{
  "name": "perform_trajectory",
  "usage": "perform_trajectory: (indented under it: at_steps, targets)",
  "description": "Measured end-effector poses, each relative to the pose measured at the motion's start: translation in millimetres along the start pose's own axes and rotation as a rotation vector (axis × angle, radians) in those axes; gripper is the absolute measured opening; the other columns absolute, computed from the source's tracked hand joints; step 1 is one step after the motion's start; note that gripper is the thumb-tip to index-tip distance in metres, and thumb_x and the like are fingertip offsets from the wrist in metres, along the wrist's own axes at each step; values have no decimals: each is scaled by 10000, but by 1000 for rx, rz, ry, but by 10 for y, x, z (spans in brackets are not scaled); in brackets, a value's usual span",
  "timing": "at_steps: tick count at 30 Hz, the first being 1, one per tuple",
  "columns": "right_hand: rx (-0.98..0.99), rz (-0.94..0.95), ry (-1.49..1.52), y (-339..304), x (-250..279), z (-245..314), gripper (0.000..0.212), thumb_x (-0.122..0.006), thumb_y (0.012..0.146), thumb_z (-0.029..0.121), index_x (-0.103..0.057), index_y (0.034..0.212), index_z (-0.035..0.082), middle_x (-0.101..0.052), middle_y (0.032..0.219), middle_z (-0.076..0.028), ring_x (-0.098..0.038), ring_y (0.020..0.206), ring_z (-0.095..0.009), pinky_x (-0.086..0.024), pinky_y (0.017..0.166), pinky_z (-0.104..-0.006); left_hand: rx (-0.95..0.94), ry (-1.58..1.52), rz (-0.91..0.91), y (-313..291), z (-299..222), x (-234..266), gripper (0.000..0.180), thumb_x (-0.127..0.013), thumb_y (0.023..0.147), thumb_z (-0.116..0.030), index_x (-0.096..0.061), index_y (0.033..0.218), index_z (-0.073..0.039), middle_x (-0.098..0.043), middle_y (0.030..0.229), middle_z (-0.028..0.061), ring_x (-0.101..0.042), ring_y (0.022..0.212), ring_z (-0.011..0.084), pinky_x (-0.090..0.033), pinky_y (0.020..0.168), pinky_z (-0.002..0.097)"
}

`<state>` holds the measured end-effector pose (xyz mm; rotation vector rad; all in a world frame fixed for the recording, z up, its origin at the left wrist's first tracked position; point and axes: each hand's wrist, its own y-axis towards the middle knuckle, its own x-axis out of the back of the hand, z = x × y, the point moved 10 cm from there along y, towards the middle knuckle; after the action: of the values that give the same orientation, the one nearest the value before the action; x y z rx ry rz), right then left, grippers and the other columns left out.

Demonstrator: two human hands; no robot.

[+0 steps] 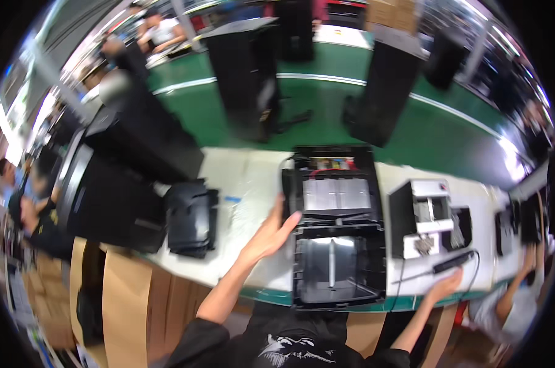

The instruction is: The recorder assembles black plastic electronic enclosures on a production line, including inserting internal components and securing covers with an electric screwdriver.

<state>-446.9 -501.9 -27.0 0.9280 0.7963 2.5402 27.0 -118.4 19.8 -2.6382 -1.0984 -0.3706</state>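
The open black case (378, 199) lies at the front edge of the bench (253, 178), its 2 parts joined end to end: the far part carries silver blocks (337, 194) and red wires (317, 172), the near part is a hollow shell (314, 270) reaching the bench's front edge. The left hand (268, 238) is at the case's left side, near where the 2 parts meet, thumb spread away from the fingers. The right hand (446, 286) is over the front edge, right of the case, just beside the black screwdriver (451, 264); whether its fingers pinch the handle, I cannot tell.

To work well here, the left palm should brace the case's side wall, with the thumb on the frame and clear of the red wires. Because the shell sits so near the front edge, steady pressure inward seems safer than a pull. The screwdriver is best gripped mid-handle, its cord (478, 262) kept from dragging over the white box (437, 186) toward the bench's right end. If its tip meets the case, a straight, upright approach should spare the silver blocks from knocks.
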Motion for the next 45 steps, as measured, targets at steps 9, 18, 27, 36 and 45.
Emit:
perform_trajectory:
  at_steps: [9,18,27,36,45]
  targets:
    - [-571,182,1037,-1993,98,2140,608,-261,914,449,-487,1150,-64,-514,1170,-163,-474,1114,-264,-359,970,-381,31,-161,214,-169,96,-495,876,-496,693,-157,-51,1428,11,-73,1479,195,-25,1383,316,-74,1118,363]
    - [753,364,516,-637,1321,4153,493,-493,792,436,-620,1016,16,-636,1005,-105,-599,913,-234,-384,796,-326,378,-884,-45,-595,125,-721,306,-467,625,-140,-565,878,1,-589,837,82,-555,809,209,-453,770,305]
    - [660,-276,518,-363,2511,3355,546,-314,865,412,-544,1024,-57,-588,949,-208,-562,816,-313,-443,743,-456,-49,-765,579,-345,-1651,-1494,705,-499,586,-106,-385,1270,21,-508,886,34,-475,741,97,-387,648,212]
    - [176,-535,795,1038,1925,2774,403,-452,874,223,-557,1084,-105,-600,981,-173,-580,898,-253,-436,818,-348,-98,-848,726,911,-3108,-2698,226,-452,654,-109,-547,854,-66,-495,702,12,-470,629,113,-400,570,244]
    - [245,-120,50,3246,30,3217,524,-533,802,525,-674,923,35,-650,942,-178,-615,884,-331,-446,789,-355,141,-944,955,2271,-3090,-3715,522,-359,760,-295,-516,1177,-24,-500,1254,190,-431,1174,419,-294,934,680]
